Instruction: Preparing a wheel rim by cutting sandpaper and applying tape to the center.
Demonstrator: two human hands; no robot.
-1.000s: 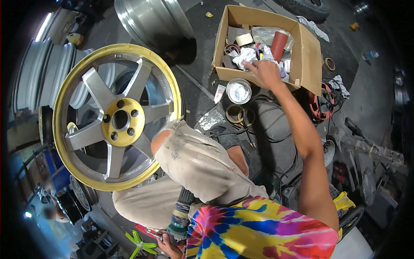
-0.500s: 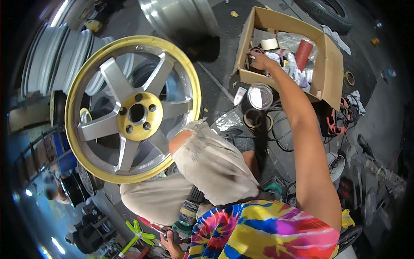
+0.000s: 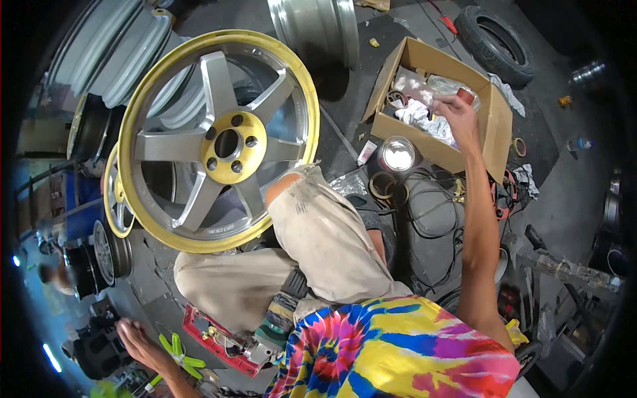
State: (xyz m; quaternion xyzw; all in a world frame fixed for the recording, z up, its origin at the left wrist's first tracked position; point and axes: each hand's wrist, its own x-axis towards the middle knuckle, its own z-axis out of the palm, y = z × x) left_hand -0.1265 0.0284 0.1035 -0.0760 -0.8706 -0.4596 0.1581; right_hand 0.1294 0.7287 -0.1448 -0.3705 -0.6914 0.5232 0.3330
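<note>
- In the upper left of the frame, several silver metal wheel barrels (image 3: pixel 119 60) stand close together.
- In the lower left, the person's left hand (image 3: pixel 137 341) is raised with its fingers stretched out, and it has hold of nothing. Nearest to it is a bright green object with flat blades (image 3: pixel 178 353).
- Left of the middle, a large silver wheel with six spokes and a yellow-coated rim (image 3: pixel 225 123) stands tilted, just beside the person's knee.
- Below this wheel, a red open case (image 3: pixel 192 324) lies beside a green and black power tool (image 3: pixel 271 331), which is at the person's lap.
- Near the centre, on the dark floor, there is a small white and red tube (image 3: pixel 366 153), just beside a round can with a bright, silvery top (image 3: pixel 399 154).
- In the upper right, an open brown cardboard box (image 3: pixel 405 136) contains white crumpled material (image 3: pixel 417 114) and clear plastic.
- Over this box, the right hand (image 3: pixel 458 116) has its fingers bent, beside a red cylinder (image 3: pixel 466 96); I cannot tell whether it grips anything.
- Beyond the box, a black rubber tyre (image 3: pixel 512 71) lies.
</note>
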